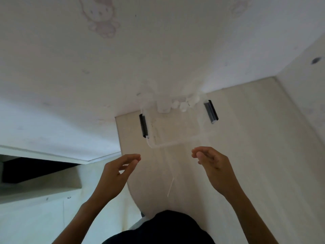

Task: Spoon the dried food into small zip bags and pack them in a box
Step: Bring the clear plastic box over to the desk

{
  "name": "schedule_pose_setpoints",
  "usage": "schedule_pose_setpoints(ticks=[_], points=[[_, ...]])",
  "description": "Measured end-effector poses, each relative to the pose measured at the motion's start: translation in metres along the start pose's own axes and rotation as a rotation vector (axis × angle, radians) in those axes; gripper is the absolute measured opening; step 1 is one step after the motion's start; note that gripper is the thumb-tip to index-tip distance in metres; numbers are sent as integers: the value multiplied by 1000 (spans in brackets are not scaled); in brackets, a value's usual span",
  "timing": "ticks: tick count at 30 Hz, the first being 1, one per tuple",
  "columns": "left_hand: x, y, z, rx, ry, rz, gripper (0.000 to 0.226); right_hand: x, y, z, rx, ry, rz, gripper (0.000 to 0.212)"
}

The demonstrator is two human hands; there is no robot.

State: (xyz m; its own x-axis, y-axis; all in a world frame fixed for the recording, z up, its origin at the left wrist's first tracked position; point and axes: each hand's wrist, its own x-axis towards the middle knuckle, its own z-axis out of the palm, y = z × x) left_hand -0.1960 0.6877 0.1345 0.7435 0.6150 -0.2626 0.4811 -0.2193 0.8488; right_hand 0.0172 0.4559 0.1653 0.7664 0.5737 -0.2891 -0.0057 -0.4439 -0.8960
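- pale wood-grain tabletop (246,155) runs forward to a white wall (158,50), which carries a faint pink cartoon sticker (101,14) high up.
- at the far edge of the table, against the wall, sits a clear plastic box (174,127), its base see-through so the wood shows through it.
- two black latch clips flank the box: the left clip (143,126) and the right clip (211,111), both swung outward.
- small white lumps of dried food (186,103) lie along the box's far side, close to the wall; blur keeps me from telling whether they are bagged.
- the left hand (119,171) hovers just short of the box, thumb and forefinger nearly pinched together, nothing visibly between them.
- the right hand (212,164) hovers level with it, fingers curled and fingertips pinched; whether they grip a thin clear bag i cannot tell.
- a faint pale streak (171,187) lies on the table between the two wrists.
- a dark garment (167,228) fills the bottom edge.
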Motion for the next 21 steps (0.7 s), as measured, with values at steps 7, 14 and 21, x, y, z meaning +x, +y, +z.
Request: schedule_pose_setpoints(ticks=[7, 14, 21], points=[[94, 34, 9, 48, 327, -77, 27, 88, -6, -24, -144, 161, -109, 24], [156, 50, 34, -201, -127, -589, 54, 155, 11, -30, -289, 225, 168, 60], [164, 43, 25, -117, -139, -373, 35, 139, 2, -28, -117, 322, 294, 32]])
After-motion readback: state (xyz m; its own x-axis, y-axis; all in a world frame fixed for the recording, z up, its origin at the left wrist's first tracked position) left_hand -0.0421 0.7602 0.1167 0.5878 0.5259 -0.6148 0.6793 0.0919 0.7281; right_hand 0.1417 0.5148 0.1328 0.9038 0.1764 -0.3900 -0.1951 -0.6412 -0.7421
